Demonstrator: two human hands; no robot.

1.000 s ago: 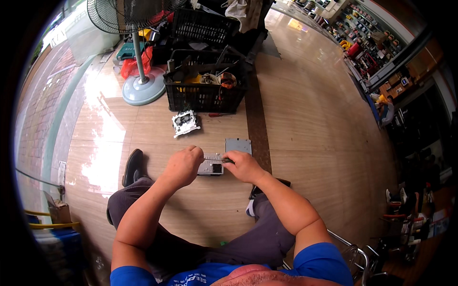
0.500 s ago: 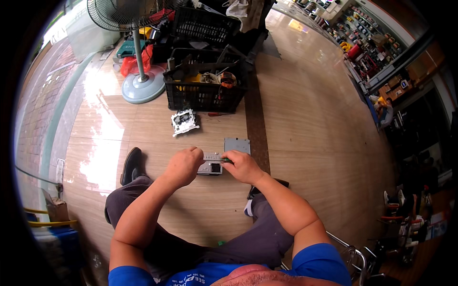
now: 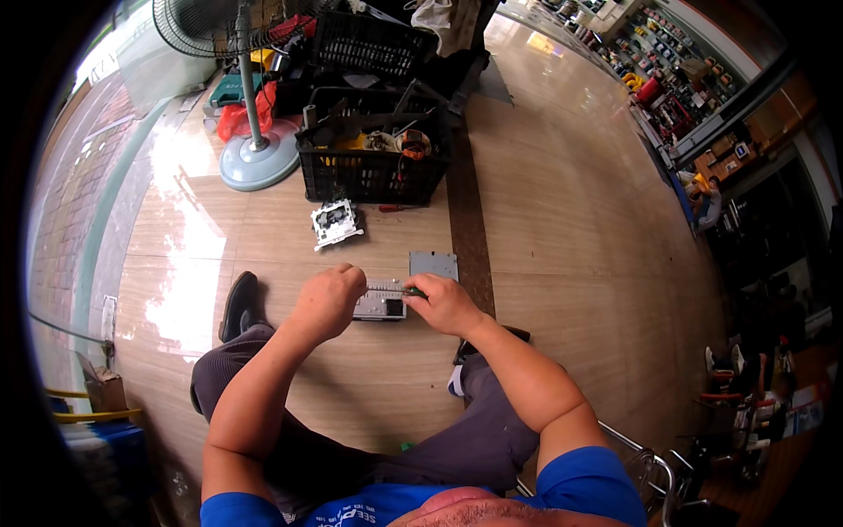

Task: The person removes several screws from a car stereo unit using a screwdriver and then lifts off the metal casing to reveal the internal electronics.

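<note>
Centrally, in the head view, a green-handled tool (image 3: pixel 413 292) is gripped by the right hand (image 3: pixel 446 305) at a grey metal unit (image 3: pixel 373 306), which is placed between the hands. The fingers of the left hand (image 3: pixel 325 300) are curled at its left end; what they grasp cannot be told. Beyond, a black crate (image 3: pixel 369 183) is loaded with a yellow piece (image 3: pixel 353 142), an orange-rimmed round part (image 3: pixel 413 144) and other dark items.

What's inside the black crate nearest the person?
The black crate holds a round orange-and-dark item, something yellow and some dark pieces. Whatever lies beneath them is covered, so I can't tell.
</note>
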